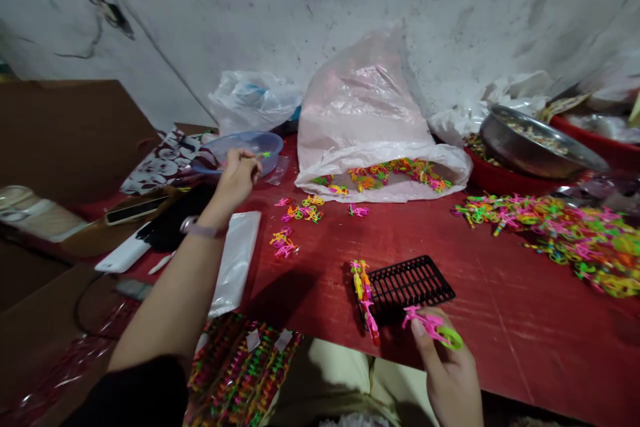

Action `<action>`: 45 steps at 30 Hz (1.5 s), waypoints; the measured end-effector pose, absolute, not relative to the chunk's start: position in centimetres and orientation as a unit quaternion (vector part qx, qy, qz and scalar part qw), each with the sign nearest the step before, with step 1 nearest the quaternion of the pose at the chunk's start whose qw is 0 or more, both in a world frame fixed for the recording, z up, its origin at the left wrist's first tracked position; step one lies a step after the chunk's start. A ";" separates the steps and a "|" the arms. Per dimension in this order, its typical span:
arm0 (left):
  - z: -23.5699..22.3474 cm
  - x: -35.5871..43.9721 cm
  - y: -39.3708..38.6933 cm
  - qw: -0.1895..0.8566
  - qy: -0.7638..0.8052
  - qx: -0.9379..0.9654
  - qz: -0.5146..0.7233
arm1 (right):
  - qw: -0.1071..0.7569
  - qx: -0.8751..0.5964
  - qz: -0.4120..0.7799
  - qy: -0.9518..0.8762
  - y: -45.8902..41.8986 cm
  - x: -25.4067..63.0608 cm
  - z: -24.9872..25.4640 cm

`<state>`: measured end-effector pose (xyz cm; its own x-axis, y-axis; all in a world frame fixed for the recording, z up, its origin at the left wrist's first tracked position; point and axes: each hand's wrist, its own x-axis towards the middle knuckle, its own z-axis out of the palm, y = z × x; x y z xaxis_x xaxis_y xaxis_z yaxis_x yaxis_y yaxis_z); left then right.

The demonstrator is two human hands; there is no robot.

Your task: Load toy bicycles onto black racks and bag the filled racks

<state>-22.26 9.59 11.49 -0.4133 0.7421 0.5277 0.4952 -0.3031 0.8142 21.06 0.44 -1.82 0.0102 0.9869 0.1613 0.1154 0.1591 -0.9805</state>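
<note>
My right hand [453, 373] pinches a small pink plastic toy bicycle [429, 325] with a lime-green wheel, at the table's front edge. Just beyond it lies a black slatted plastic rack [411, 287]. Several yellow, pink and red toy bicycles [366, 300] stand in a row along the rack's left end. Stretched forward on the left, my left hand [239, 177] is over the near rim of a translucent blue basin [270, 141]. Its fingers are curled together, and whatever they may hold is hidden. A small yellow-green piece shows in the basin beside the fingertips.
A white plastic bag [363, 107] of colourful pieces opens toward me. Loose toy pieces [303, 212] lie before it, with a large heap [565, 233] at right. A steel bowl [540, 143] stands behind. Clear plastic bags [237, 260] and a phone [137, 210] lie left.
</note>
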 end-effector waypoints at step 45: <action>3.7 3.1 -5.1 0.323 0.393 0.594 0.624 | 0.591 -0.232 0.439 -0.635 -1.3 20.1 2.4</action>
